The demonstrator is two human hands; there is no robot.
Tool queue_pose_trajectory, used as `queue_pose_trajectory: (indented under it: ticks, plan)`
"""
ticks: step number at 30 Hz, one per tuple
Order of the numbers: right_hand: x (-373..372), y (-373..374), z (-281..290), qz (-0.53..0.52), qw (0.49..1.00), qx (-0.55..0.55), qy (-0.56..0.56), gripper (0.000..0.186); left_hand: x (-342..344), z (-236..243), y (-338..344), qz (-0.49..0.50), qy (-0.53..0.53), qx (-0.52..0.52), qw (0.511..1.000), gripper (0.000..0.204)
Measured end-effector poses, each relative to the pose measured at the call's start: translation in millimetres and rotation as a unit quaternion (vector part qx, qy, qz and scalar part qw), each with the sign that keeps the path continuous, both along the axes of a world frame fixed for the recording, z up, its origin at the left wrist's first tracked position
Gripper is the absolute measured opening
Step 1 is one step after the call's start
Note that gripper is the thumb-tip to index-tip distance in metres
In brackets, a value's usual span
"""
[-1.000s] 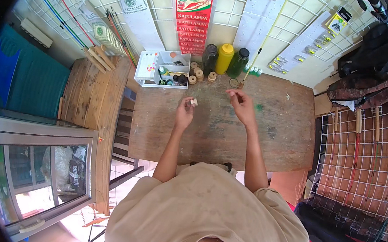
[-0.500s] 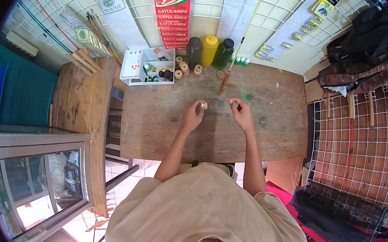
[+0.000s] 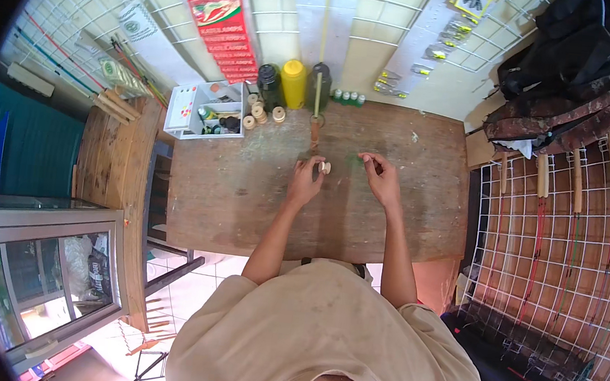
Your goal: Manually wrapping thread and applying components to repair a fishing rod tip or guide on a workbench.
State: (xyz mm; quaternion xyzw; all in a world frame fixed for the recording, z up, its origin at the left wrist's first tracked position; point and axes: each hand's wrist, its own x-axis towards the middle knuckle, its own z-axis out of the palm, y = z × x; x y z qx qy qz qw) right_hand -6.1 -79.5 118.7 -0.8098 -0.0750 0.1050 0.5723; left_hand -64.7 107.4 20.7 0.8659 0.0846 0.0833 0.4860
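Note:
In the head view my left hand (image 3: 305,183) grips a small pale wooden spool (image 3: 325,168) between thumb and fingers above the worktable (image 3: 215,196). My right hand (image 3: 382,182) is to its right, thumb and index finger pinched together; what they hold, if anything, is too small to make out. Just beyond the hands a thin rod with a wooden handle (image 3: 315,133) points upward from the tabletop toward the wall.
At the back are a white compartment tray (image 3: 181,114), several wooden spools (image 3: 278,115), bottles (image 3: 293,85) and small vials (image 3: 348,98). Bags (image 3: 558,120) and racked rods (image 3: 544,178) line the right side; a side bench (image 3: 99,169) and glass-paned frame (image 3: 46,282) are left.
The view has shifted, so the table sits further left. Both hands have drawn closer to the rod's handle; my left hand has moved rightward with the spool in it.

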Motion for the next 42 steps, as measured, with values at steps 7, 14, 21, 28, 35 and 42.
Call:
queue_pose_trajectory:
  ticks: [7,14,21,28,35,42]
  plan:
    - [36.7,-45.5,0.6,-0.014,0.998,0.002,-0.055,0.021,40.3,8.4,-41.3,-0.019,0.040,0.100,0.994,0.029]
    - [52.3,-58.2,8.3,-0.008,0.998,0.042,-0.056,0.021,58.2,10.5,-53.9,-0.027,0.067,0.137,0.988,0.029]
    - [50.0,-59.7,2.2,0.093,0.991,0.008,-0.094,0.016,58.0,60.4,-63.9,-0.017,-0.025,0.038,0.999,0.043]
    - [47.3,-56.2,0.5,0.112,0.989,0.035,-0.094,0.010,62.3,99.5,-59.4,-0.166,0.020,-0.196,0.966,0.048]
    - [49.3,-57.4,-3.8,0.132,0.980,0.022,-0.149,0.010,61.4,86.2,-54.9,-0.128,0.018,-0.253,0.959,0.025]
    - [50.1,-73.1,-15.3,0.012,0.987,0.000,-0.162,0.012,47.9,87.9,-35.4,0.010,-0.045,-0.140,0.989,0.014]
